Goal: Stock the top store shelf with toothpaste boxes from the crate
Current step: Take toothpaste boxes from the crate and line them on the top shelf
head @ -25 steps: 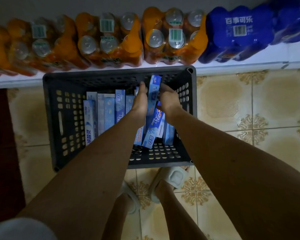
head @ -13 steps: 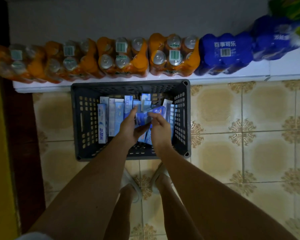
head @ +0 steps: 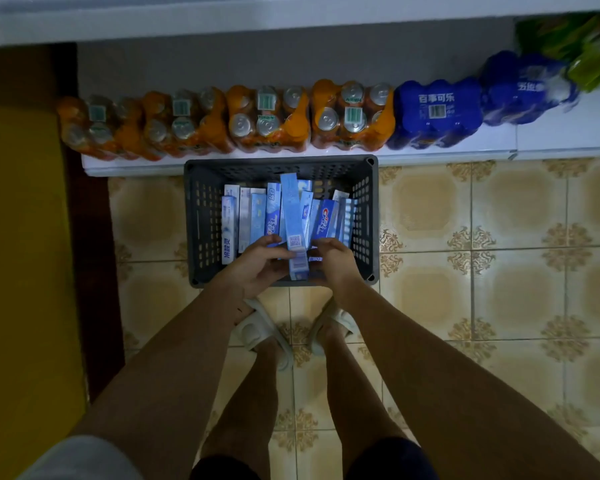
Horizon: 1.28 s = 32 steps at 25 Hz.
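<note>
A dark grey perforated crate [head: 201, 223] stands on the tiled floor against the bottom shelf. Several blue and white toothpaste boxes [head: 253, 216] stand inside it. My left hand [head: 257, 265] and my right hand [head: 333, 261] together grip a small bundle of light blue toothpaste boxes [head: 293, 220] over the crate's near side, the long boxes pointing away from me. My fingers curl round the bundle's near end from both sides. The top shelf is out of view.
Orange shrink-wrapped can packs [head: 271, 119] and blue packs [head: 437, 112] line the low white shelf [head: 551, 140] behind the crate. A shelf edge [head: 291, 15] runs across the top. My feet in pale slippers [head: 260, 330] stand just behind the crate. A yellow panel [head: 18, 271] is at left.
My head has risen, so the crate looks smaller and farther. Both hands have drawn back to the crate's near side, lifting the bundle of boxes up and lengthwise.
</note>
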Each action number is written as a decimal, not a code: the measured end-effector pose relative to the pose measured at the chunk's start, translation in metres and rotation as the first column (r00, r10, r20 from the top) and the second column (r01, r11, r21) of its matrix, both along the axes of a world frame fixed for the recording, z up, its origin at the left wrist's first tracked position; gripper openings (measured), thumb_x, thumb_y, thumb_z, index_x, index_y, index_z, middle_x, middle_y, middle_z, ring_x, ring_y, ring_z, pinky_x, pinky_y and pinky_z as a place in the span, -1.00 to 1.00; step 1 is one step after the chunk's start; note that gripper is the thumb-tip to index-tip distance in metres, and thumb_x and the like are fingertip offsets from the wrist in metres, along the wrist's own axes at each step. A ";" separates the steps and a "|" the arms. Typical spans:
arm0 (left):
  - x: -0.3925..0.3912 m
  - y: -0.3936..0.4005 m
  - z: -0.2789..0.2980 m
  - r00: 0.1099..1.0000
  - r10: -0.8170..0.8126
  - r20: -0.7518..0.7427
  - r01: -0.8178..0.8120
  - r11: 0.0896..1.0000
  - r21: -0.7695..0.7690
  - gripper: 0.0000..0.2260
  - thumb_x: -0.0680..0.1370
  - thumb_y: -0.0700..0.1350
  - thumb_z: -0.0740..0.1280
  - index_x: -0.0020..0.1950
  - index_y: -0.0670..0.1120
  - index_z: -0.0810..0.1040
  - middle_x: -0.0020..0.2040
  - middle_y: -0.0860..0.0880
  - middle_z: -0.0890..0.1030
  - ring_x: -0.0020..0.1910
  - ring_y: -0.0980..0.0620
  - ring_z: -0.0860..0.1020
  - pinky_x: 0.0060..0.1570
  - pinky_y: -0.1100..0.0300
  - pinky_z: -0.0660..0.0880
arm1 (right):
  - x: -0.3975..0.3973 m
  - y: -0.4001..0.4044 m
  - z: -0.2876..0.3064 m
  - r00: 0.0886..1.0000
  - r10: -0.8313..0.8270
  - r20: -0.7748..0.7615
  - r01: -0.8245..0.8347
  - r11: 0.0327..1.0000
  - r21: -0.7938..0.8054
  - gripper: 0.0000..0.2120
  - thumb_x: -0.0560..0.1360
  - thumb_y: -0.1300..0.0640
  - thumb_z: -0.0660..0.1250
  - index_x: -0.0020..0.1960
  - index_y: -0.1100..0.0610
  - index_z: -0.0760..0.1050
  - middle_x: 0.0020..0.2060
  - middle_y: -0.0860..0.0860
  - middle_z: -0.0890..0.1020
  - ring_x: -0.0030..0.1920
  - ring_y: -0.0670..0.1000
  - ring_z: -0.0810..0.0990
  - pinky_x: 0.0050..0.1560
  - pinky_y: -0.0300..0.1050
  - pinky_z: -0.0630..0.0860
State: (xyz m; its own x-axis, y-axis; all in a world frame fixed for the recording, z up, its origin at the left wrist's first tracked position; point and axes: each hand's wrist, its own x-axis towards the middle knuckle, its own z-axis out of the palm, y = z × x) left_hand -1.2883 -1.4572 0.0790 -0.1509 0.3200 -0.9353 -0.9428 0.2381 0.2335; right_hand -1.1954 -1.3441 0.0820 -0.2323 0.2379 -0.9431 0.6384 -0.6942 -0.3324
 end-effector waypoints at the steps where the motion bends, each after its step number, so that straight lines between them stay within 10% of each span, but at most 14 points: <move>1: -0.001 -0.002 0.011 1.000 -0.027 -0.001 0.027 0.999 0.022 -0.72 0.49 -0.47 0.29 0.04 -0.13 0.40 0.11 -0.22 0.64 -0.01 -0.13 0.67 -0.10 0.06 0.63 | -0.002 0.001 0.013 1.000 0.013 -0.014 -0.013 1.000 -0.017 -0.83 0.65 0.13 0.14 0.07 0.12 0.51 -0.07 0.08 0.63 -0.06 0.15 0.63 0.02 0.10 0.59; 5: -0.011 -0.015 0.073 0.985 -0.169 0.039 0.160 0.972 0.172 -0.48 0.47 -0.46 0.25 0.39 -0.13 0.37 0.20 -0.25 0.60 0.09 -0.19 0.62 -0.03 -0.01 0.60 | -0.015 0.007 0.074 0.990 0.103 -0.094 -0.099 0.994 0.053 -0.77 0.61 0.01 0.25 0.13 0.13 0.54 -0.01 0.06 0.66 -0.02 0.07 0.64 0.05 0.03 0.60; 12: -0.045 -0.051 0.218 0.995 -0.075 0.070 0.039 0.908 0.416 -0.28 0.22 -0.34 0.48 0.38 -0.08 0.45 0.25 -0.18 0.59 0.17 -0.18 0.60 0.03 -0.14 0.58 | -0.049 0.008 0.214 0.923 -0.147 -0.355 0.107 0.986 -0.130 -0.78 0.67 0.02 0.11 0.20 0.08 0.45 -0.11 0.01 0.63 -0.13 -0.04 0.60 -0.21 -0.13 0.56; 18: -0.091 -0.080 0.315 0.995 -0.092 -0.036 0.099 0.914 0.393 -0.61 0.50 -0.20 0.15 0.27 -0.19 0.57 0.26 -0.24 0.58 0.19 -0.26 0.59 0.11 -0.09 0.54 | -0.080 -0.001 0.323 0.860 0.048 -0.509 -0.041 0.999 0.024 -0.87 0.65 0.14 0.20 0.11 0.09 0.50 -0.07 0.03 0.70 -0.09 0.01 0.69 -0.05 -0.07 0.60; 25: -0.135 -0.098 0.414 0.866 -0.408 -0.289 0.487 0.820 0.301 -0.30 0.25 0.19 0.58 0.28 -0.12 0.55 0.11 -0.15 0.65 -0.02 -0.09 0.66 -0.05 0.03 0.61 | -0.093 -0.019 0.421 0.845 0.143 -0.514 -0.057 0.982 0.181 -0.70 0.54 0.10 0.38 0.18 0.27 0.48 0.02 0.21 0.68 0.02 0.15 0.70 0.03 -0.03 0.63; 32: -0.160 -0.106 0.496 0.775 -0.442 -0.453 0.603 0.731 0.320 -0.22 0.09 -0.09 0.69 0.26 -0.15 0.50 0.07 -0.14 0.67 -0.01 -0.05 0.67 -0.08 0.07 0.62 | -0.130 -0.040 0.504 0.776 0.359 -0.519 -0.161 0.907 0.388 -0.76 0.56 0.01 0.28 0.10 0.14 0.54 -0.08 0.09 0.67 -0.13 0.04 0.67 -0.05 -0.01 0.60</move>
